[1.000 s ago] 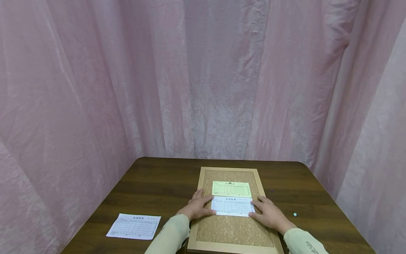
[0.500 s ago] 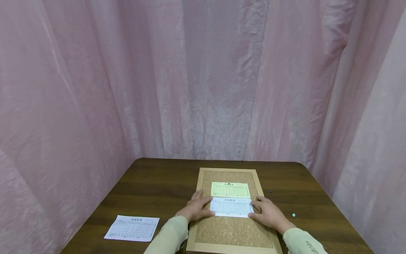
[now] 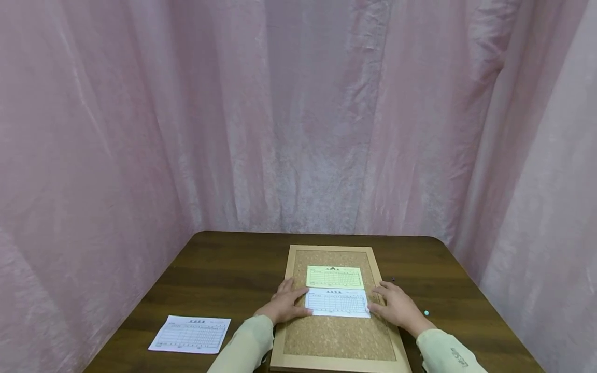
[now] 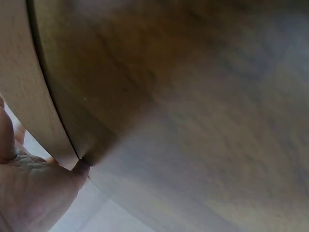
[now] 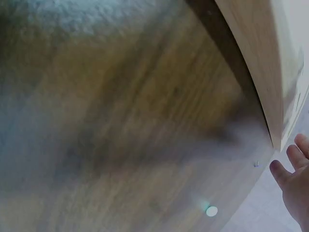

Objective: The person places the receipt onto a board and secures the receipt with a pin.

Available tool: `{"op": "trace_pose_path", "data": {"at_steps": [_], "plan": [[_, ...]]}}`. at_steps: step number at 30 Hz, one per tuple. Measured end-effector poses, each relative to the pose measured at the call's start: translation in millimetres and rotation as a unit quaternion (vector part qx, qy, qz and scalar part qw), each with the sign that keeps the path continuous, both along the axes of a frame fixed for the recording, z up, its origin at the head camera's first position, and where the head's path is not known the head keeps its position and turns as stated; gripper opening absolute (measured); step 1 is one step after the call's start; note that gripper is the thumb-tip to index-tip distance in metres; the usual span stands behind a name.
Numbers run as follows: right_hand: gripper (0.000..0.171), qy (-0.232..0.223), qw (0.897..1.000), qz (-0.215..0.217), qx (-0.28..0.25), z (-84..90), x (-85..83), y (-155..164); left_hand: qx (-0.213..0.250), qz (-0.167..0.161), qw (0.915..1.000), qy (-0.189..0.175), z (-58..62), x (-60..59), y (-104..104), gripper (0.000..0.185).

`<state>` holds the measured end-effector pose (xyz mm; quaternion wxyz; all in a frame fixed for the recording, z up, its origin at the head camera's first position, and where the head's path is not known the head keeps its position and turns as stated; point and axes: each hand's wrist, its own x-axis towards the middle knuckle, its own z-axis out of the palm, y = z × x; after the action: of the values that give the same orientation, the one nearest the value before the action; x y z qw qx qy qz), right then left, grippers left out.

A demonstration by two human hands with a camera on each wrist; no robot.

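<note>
A cork board (image 3: 336,336) in a light wooden frame lies on the dark wooden table (image 3: 224,280). On the cork sits a pale green printed slip (image 3: 335,277), and a white printed slip (image 3: 338,303) lies just below it. My left hand (image 3: 285,304) rests flat with its fingers at the white slip's left end. My right hand (image 3: 394,306) lies flat at the slip's right end. The left wrist view shows the board's frame (image 4: 29,96) and part of my hand (image 4: 34,193). In the right wrist view my fingertips (image 5: 289,179) show beside the frame (image 5: 256,63).
A second white printed slip (image 3: 189,334) lies on the table at the front left. A teal pushpin (image 3: 426,313) (image 5: 211,210) and a small dark pin (image 3: 394,280) lie right of the board. Pink curtains (image 3: 298,129) close in the table on three sides.
The head view has drifted slightly to the right. Both hands stay at the ends of the white slip, and the slips have not visibly shifted on the board.
</note>
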<state>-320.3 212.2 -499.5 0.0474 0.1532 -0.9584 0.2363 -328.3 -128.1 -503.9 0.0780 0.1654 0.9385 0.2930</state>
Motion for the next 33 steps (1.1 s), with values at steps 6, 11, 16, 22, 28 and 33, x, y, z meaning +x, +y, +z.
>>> {"op": "trace_pose_path", "data": {"at_steps": [6, 11, 16, 22, 28, 33], "plan": [[0.05, 0.018, 0.999, -0.022, -0.025, 3.3, -6.8, 8.7, -0.001, -0.003, 1.0, 0.001, 0.1, 1.5, 0.1, 0.07], [0.051, 0.041, 0.997, -0.043, -0.052, 5.7, -10.5, 20.9, 0.003, -0.008, 1.0, -0.001, -2.0, 1.7, 2.3, 0.07], [0.056, 0.046, 0.994, -0.065, -0.081, 11.0, -17.0, 35.6, 0.009, -0.008, 0.9999, -0.009, -4.9, 1.4, 3.2, 0.071], [0.069, 0.017, 0.987, -0.097, -0.123, 24.7, -27.0, 52.4, 0.005, -0.004, 1.0, -0.006, -4.9, -1.8, 3.3, 0.072], [0.071, 0.012, 0.979, -0.134, -0.156, 29.1, -35.3, 59.0, 0.006, 0.001, 1.0, -0.003, -1.8, -3.1, 1.9, 0.072], [0.067, 0.003, 0.971, -0.158, -0.182, 25.6, -40.0, 57.5, 0.001, 0.004, 1.0, -0.006, -3.0, -1.4, -0.8, 0.072]]}}
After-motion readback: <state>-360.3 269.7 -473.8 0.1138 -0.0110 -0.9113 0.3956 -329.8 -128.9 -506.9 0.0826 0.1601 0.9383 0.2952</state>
